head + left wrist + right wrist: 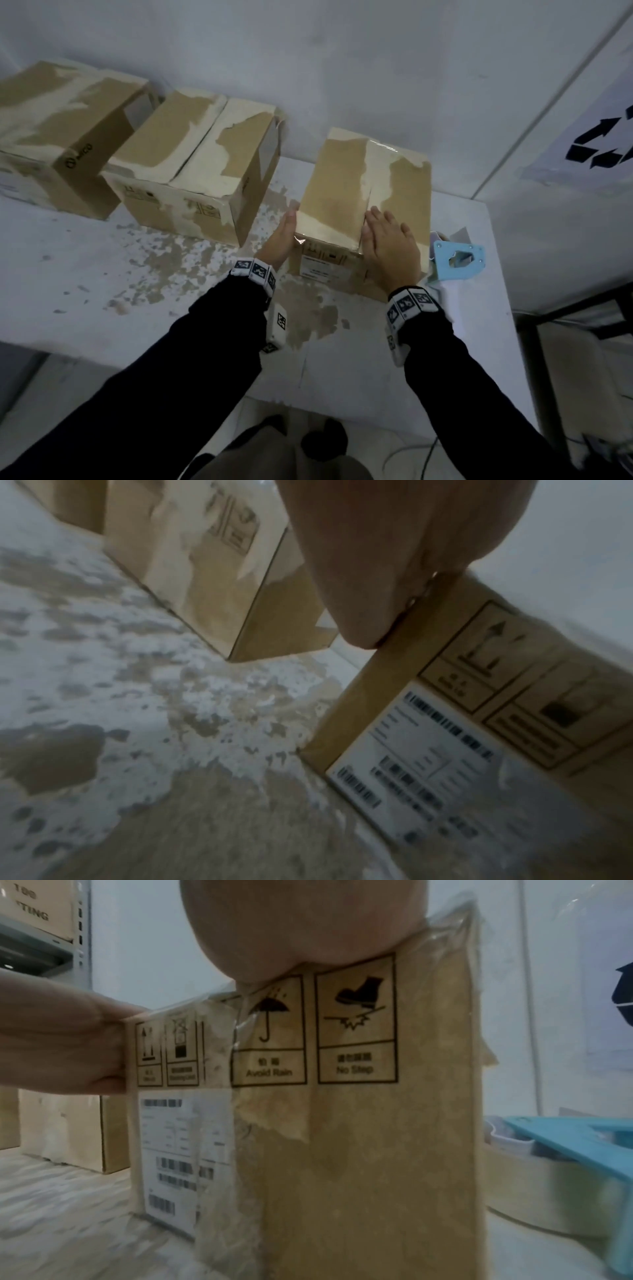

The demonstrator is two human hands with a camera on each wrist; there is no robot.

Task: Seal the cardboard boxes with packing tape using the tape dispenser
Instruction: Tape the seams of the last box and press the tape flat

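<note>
On the white table (479, 342), right side, sits the box I'm working (342, 192), flaps closed, clear tape running down the centre seam and over the near face. My right hand (390, 246) lies flat on top, fingers straight and together beside the seam, nothing gripped. Reads as pressing the tape end down so it bonds at the top edge; the right wrist view shows the film wrinkled over the handling symbols, so it likely needs that rub. My left hand (281, 236) is flat against the left side wall, fingers extended, not curled round anything. I judge it's a brace: it keeps the box from sliding left while the right pushes down.

Tape dispenser (459, 260), blue frame, is parked on the table just right of the box, touching or nearly so, I can't tell which. Neither hand is on it. Handy spot for the next pickup by the right hand.

Two more boxes wait to the left along the wall: the middle box (195, 161) and the far-left box (54, 113). The middle one's seam looks open and untaped; the far one I can't tell. A recycling sign (596, 144) hangs on the right wall.
</note>
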